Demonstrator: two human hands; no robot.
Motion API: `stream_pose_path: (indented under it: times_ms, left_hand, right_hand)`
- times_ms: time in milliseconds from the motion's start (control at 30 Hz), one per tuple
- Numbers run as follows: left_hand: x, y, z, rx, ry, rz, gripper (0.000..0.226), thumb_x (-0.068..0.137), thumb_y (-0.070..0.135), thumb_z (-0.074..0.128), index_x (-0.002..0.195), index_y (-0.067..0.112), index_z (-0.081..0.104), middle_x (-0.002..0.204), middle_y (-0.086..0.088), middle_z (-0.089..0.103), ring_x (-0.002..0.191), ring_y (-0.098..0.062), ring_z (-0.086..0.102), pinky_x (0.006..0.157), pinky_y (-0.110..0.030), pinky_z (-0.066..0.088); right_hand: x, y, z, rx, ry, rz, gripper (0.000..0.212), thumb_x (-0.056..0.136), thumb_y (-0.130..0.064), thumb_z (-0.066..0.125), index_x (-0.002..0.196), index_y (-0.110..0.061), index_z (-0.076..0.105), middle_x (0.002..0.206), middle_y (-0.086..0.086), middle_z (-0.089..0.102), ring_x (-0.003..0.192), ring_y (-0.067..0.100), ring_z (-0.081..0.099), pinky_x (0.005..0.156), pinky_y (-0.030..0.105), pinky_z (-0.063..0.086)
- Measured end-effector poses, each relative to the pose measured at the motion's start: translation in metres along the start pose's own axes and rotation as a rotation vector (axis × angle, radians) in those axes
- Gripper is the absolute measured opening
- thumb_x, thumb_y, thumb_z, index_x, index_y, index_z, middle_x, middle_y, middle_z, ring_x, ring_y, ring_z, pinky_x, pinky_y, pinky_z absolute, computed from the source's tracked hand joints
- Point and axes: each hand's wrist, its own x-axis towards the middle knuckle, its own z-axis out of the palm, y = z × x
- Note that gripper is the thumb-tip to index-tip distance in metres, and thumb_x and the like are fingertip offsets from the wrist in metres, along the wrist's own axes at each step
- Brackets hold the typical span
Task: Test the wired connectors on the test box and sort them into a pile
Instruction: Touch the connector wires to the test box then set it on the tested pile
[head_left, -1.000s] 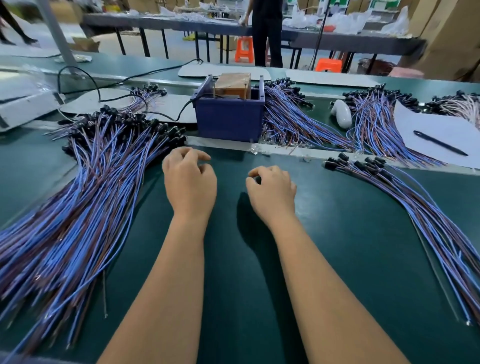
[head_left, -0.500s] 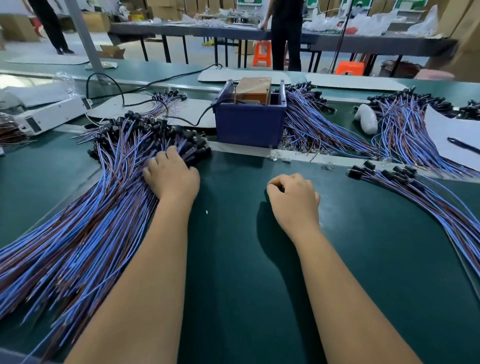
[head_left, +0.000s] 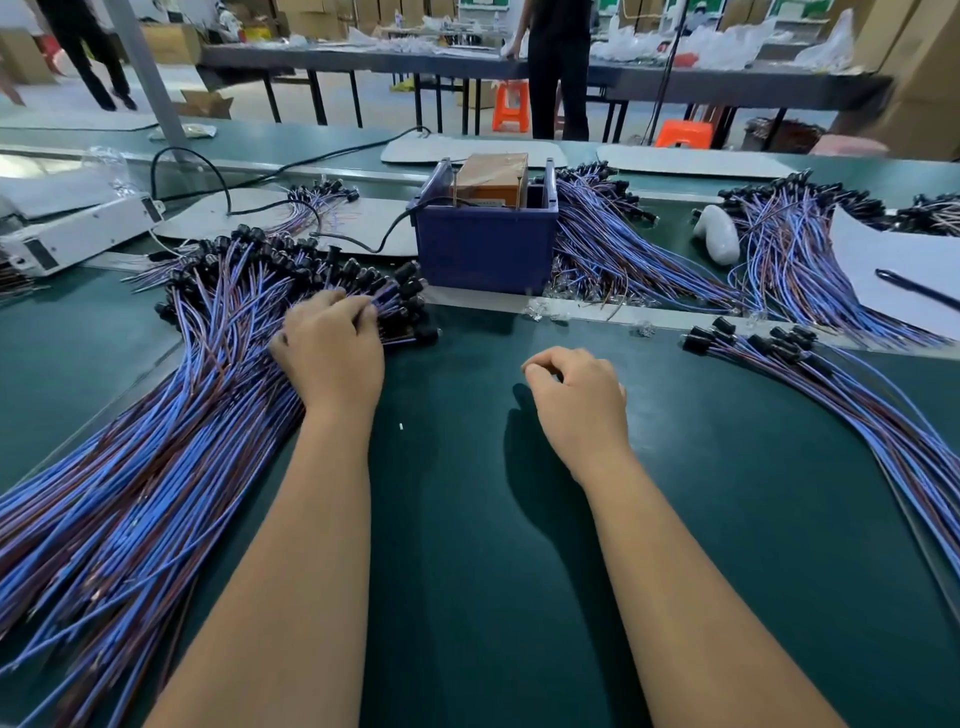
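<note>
Head view: left hand (head_left: 332, 351) lies palm-down on the large fanned bundle of blue and brown wires with black plug connectors (head_left: 156, 467), on the left of the dark green bench mat (head_left: 467, 519); fingers curl into the connector ends, whether one is pinched cannot be told. Right hand (head_left: 576, 397) rests on bare mat, fingers loosely curled, holding nothing visible. Dark blue plastic test box (head_left: 485, 244) stands just beyond the hands. Smaller sorted pile of the same wired connectors (head_left: 831, 384) lies at right.
</note>
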Motion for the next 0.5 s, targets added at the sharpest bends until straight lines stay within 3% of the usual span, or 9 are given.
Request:
stream_pose_path:
  times_ms: [67,167,267,333,433,500]
  left_hand:
    - [-0.005,0.006,-0.002,0.013,0.086,-0.041,0.025,0.099,0.031,0.054,0.113,0.023,0.073,0.144,-0.003,0.050,0.136,-0.029,0.034,0.108,-0.048,0.021]
    - [-0.016,0.019,-0.001,-0.034,0.151,-0.051,0.022,0.097,0.031,0.056,0.109,0.026,0.074,0.146,0.001,0.047,0.137,-0.030,0.031,0.108,-0.051,0.017]
    - [-0.027,0.047,0.002,-0.246,0.144,0.180,0.019,0.095,0.021,0.059,0.104,0.014,0.075,0.122,-0.002,0.065,0.117,-0.031,0.050,0.099,-0.044,0.031]
    - [-0.040,0.070,0.005,-0.494,0.014,0.376,0.015,0.091,0.010,0.063,0.099,0.006,0.075,0.106,-0.008,0.070,0.102,-0.030,0.058,0.093,-0.042,0.042]
    - [-0.066,0.104,0.006,-0.672,-0.135,0.504,0.016,0.086,0.004,0.068,0.099,0.009,0.076,0.103,-0.006,0.069,0.101,-0.027,0.058,0.095,-0.033,0.044]
    - [-0.080,0.121,0.005,-0.738,-0.152,0.579,0.018,0.083,0.004,0.068,0.098,0.011,0.077,0.102,-0.004,0.068,0.102,-0.025,0.057,0.095,-0.024,0.041]
  right_hand:
    - [0.000,0.000,0.000,0.003,0.011,-0.001,0.020,0.094,-0.021,0.048,0.090,-0.027,0.067,0.095,-0.009,0.060,0.102,0.018,0.050,0.093,0.033,0.031]
    - [-0.002,-0.002,-0.001,0.155,0.067,-0.015,0.019,0.093,-0.015,0.049,0.091,-0.023,0.066,0.096,-0.003,0.062,0.097,0.019,0.055,0.089,0.034,0.043]
    - [-0.003,-0.006,-0.003,0.412,0.041,-0.003,0.023,0.095,-0.009,0.047,0.085,-0.022,0.064,0.077,0.000,0.064,0.068,0.010,0.056,0.062,0.021,0.044]
    - [-0.003,-0.009,-0.004,0.679,-0.089,0.055,0.026,0.101,-0.014,0.041,0.087,-0.018,0.064,0.066,0.003,0.065,0.055,0.011,0.055,0.055,0.023,0.045]
    - [0.000,-0.009,-0.015,1.137,-0.348,0.149,0.045,0.106,-0.039,0.025,0.098,-0.019,0.064,0.075,0.000,0.071,0.064,0.010,0.065,0.057,0.024,0.052]
    - [0.001,-0.002,-0.024,1.346,-0.351,0.179,0.038,0.106,-0.035,0.026,0.098,-0.020,0.061,0.085,-0.003,0.069,0.077,0.008,0.067,0.066,0.021,0.053]
